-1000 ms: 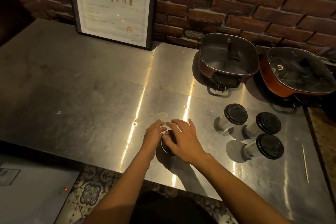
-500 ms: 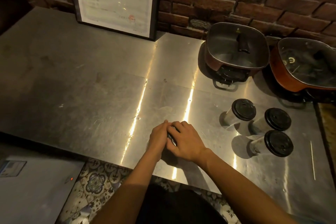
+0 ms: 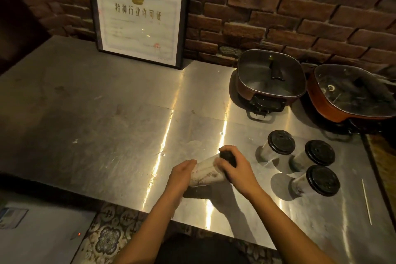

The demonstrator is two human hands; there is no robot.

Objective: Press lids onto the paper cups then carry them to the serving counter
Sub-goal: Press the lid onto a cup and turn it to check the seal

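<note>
I hold the cup (image 3: 206, 171) tipped on its side just above the counter (image 3: 107, 124), its long axis running left to right between my hands. My left hand (image 3: 182, 174) wraps the base end. My right hand (image 3: 239, 170) has its fingers curled round the black lid (image 3: 228, 157) at the mouth end. The three lidded cups (image 3: 280, 142) stand nearer that right hand.

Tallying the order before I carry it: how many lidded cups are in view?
4. The tilted cup is gripped by the left hand and right hand. Three stand to its right: the far cup, the right cup, the near cup. None seems hidden.
</note>
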